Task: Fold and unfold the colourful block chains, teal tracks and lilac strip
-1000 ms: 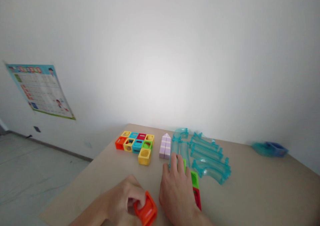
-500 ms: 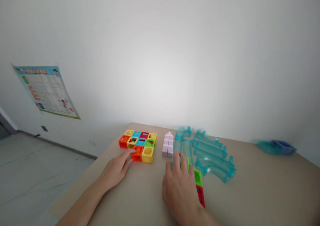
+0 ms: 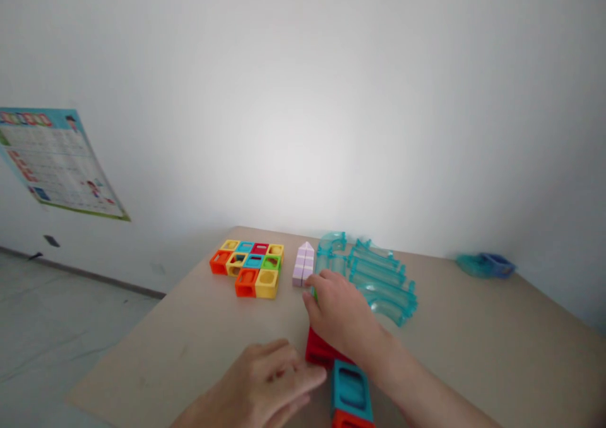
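Note:
My right hand (image 3: 343, 311) reaches over the near part of the table, its fingers curled round a green block (image 3: 315, 295) that is mostly hidden under them. Just below that hand lies a red block (image 3: 322, 350), partly covered by the wrist. A blue cube block (image 3: 351, 390) sits close to me, with an orange block (image 3: 350, 420) against its near side, cut off by the frame. My left hand (image 3: 267, 387) is low in the view, fingers stretched out toward the red and blue blocks and holding nothing. Whether its fingertips touch them I cannot tell.
Coloured cube blocks (image 3: 256, 261) stand in rows at the left. Beside them are two striped lilac pieces (image 3: 303, 265) with pointed ends. Clear teal track pieces (image 3: 382, 279) lie near the wall. A blue container (image 3: 497, 265) is at the far right.
My left hand has left the orange block in the rows and come down nearer to me. My right hand has turned, now pointing left over the green block. The view has shifted right.

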Demonstrator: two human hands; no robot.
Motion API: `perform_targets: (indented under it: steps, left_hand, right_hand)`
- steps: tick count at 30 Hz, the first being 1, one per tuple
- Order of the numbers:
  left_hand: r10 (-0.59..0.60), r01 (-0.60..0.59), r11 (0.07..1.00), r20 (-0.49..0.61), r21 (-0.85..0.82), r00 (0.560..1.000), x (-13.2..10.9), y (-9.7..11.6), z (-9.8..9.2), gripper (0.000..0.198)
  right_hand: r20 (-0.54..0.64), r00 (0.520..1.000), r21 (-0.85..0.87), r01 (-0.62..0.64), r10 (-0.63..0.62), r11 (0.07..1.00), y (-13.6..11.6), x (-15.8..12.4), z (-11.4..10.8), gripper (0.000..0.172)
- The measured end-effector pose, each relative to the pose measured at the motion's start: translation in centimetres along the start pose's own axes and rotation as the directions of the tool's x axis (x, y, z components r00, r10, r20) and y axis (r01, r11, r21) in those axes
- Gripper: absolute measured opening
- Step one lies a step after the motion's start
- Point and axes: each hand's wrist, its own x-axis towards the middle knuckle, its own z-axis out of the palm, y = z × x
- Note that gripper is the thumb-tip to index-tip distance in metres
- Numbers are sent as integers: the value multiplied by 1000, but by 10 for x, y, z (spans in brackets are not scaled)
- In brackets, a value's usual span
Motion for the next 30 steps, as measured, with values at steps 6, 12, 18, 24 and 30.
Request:
perform_targets:
  steps: [6,12,18,24,30]
  left_hand:
    - [-97,85,994,176,72,980,23,21,28,41]
    - [-59,53,997,128,49,990,21,16,35,22]
    - [-90,69,985,133,159,987,18,19,40,21]
    - [-170,145,969,117,200,978,13,15,40,30]
    - [-382,382,924,43,0,923,8,13,39,33]
  right_hand:
    - [97,989,23,107,-109,994,10,-3,-6,32]
    - [-154,982,-118,-126,108,985,-9,-18,25,31]
    - [-259,957,-108,-161,128,981,-8,-22,40,26]
    - [-129,992,-82,-10,0,997,-2,-20,28,41]
    - [-177,975,-144,-161,135,976,-9,-27,37,55]
